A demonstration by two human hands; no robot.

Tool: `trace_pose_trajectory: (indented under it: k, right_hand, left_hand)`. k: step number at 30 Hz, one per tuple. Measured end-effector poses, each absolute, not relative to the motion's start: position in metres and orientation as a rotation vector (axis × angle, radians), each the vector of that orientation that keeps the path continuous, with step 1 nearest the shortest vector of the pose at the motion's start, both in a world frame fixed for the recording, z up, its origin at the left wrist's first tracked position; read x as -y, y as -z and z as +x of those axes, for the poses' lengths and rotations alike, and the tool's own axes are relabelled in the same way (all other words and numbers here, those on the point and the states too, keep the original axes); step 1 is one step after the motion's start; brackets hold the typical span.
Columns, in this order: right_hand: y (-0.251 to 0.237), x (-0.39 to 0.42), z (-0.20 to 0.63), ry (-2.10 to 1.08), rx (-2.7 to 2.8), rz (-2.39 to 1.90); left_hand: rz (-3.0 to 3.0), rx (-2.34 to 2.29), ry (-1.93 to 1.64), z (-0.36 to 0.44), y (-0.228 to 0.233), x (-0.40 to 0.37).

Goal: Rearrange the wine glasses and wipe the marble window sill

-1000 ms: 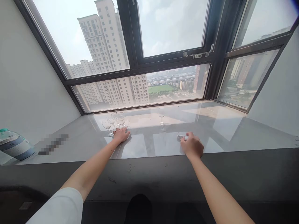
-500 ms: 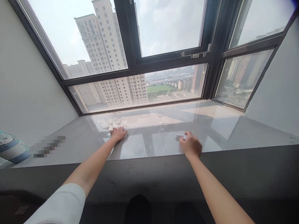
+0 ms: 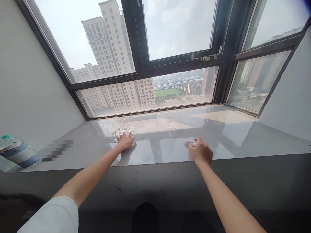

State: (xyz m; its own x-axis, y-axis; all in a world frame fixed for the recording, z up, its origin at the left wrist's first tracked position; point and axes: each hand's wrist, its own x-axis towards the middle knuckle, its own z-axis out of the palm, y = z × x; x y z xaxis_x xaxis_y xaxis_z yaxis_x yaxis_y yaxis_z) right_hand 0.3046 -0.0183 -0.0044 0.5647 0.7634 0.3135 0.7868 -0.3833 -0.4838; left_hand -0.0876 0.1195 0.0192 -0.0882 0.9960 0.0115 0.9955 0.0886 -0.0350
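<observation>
To the left of the 1 lone stemmed glass [image 3: 168, 122] that stands upright on the grey sill [image 3: 262, 140], the left hand [image 3: 125, 141] lies with fingers spread at the near side of a cluster of at least 4 stemmed glasses [image 3: 118, 125], and whether it has hold of any I cannot tell. To the right of that lone glass and nearer the person, the right hand [image 3: 201, 152] is curled closed on a small whitish object [image 3: 189, 142], whose far end pokes out leftward past the fingertips.
</observation>
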Motion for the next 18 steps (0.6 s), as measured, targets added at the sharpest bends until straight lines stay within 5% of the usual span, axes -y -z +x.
trace_pose_trajectory:
  k: [11, 18]
  right_hand:
    - [0.003, 0.018, 0.304, 0.043, 1.247, -2.203]
    - [0.002, 0.015, 0.305, 0.063, 1.257, -2.179]
  left_hand:
    - [-2.621, 1.659, 0.03, 0.057, -0.012, -0.104]
    - [-2.706, 1.707, 0.122, 0.156, -0.009, -0.151]
